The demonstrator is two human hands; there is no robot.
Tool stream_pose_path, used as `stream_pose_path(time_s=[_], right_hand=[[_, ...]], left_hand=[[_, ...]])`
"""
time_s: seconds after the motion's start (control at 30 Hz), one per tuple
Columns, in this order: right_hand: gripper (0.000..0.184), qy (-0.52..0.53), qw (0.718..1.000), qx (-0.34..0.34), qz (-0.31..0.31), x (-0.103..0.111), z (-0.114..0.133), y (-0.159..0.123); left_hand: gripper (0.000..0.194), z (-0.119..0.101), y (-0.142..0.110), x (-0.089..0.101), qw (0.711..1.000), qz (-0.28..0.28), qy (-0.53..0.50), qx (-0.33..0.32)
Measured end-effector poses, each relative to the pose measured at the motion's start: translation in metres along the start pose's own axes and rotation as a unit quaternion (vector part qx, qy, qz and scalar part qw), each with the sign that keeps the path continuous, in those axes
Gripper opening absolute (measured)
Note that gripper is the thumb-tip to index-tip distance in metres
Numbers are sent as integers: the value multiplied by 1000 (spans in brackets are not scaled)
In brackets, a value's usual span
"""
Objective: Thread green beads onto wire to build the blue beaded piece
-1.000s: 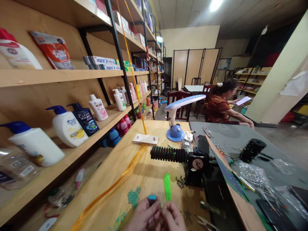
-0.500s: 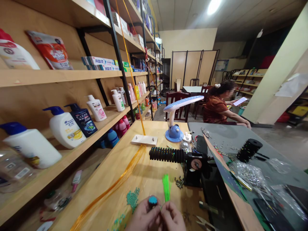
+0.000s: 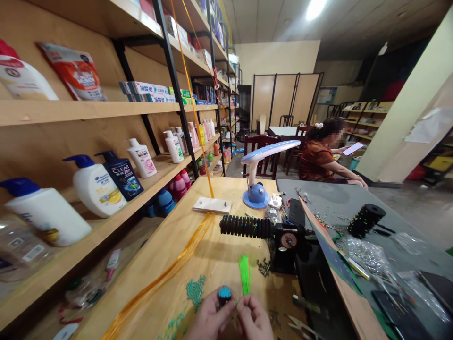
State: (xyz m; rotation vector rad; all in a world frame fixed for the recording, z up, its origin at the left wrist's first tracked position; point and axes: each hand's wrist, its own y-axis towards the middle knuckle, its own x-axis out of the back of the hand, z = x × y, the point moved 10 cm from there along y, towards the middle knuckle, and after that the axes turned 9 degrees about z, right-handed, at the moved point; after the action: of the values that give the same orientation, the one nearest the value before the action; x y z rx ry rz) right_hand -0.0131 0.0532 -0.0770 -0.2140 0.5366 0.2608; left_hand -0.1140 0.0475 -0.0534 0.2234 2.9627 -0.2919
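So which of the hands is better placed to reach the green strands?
Probably the right hand: it sits just below the green strands, while the left hand is farther off, holding a blue-topped piece.

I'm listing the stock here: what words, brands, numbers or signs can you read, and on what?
"CLEAR": dark blue bottle
"CLEAR": white bottle with pink label
"冷酸灵": two stacked boxes
Too small or blurred: the orange pouch, the blue-pump bottle beside the dark blue one, the wall notice.

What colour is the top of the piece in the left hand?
Turquoise blue top, seen in the head view.
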Motion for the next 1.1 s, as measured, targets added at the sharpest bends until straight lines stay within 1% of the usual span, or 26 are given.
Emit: stream_pose_path(time_s=[0.1,0.17,0.3,0.37,0.43,0.47,0.53,0.6,0.67,0.77,0.8,0.87,0.93,1.03,1.1], right_hand=[[62,-13,1000,-13,2,-1,1,-1],[63,-18,999,-28,13,-2,0,-2],[64,-24,997,-58,44,-1,-5,1],[65,-19,994,-81,70,-5,-7,4],[65,-7,990,-103,96,-11,-10,6],[65,1,990,-106,98,-12,-10,7],[65,12,992,-103,77,-8,-11,9],[66,2,994,-97,45,-1,-13,10],[64,-42,997,-64,28,6,-6,10],[57,-105,994,-16,39,4,13,7],[57,-110,993,-15,45,2,19,6],[63,-99,993,-27,56,-6,30,3],[67,-84,994,-30,67,-17,41,2],[62,-75,994,-31,73,-27,50,2],[60,-73,995,-28,61,-25,51,3]], left_hand=[[51,-15,-4,-3,1000,5,24,-13],[46,-26,-5,-3,998,0,45,-34],[35,-46,-7,-1,995,-11,76,-64],[31,-53,-9,-1,994,-13,85,-75],[28,-56,-9,-1,993,-12,85,-76],[27,-54,-9,0,995,-12,77,-70],[25,-46,-7,1,998,-15,42,-52],[25,-39,-5,5,999,-29,-6,-40],[27,-38,-5,9,997,-48,-35,-42],[29,-50,-7,11,996,-60,-16,-58],[29,-57,-8,10,996,-62,2,-69],[29,-70,-11,8,993,-65,36,-93],[29,-77,-13,5,991,-63,52,-107],[30,-78,-11,3,990,-57,62,-109],[30,-74,-8,5,990,-58,73,-106]])
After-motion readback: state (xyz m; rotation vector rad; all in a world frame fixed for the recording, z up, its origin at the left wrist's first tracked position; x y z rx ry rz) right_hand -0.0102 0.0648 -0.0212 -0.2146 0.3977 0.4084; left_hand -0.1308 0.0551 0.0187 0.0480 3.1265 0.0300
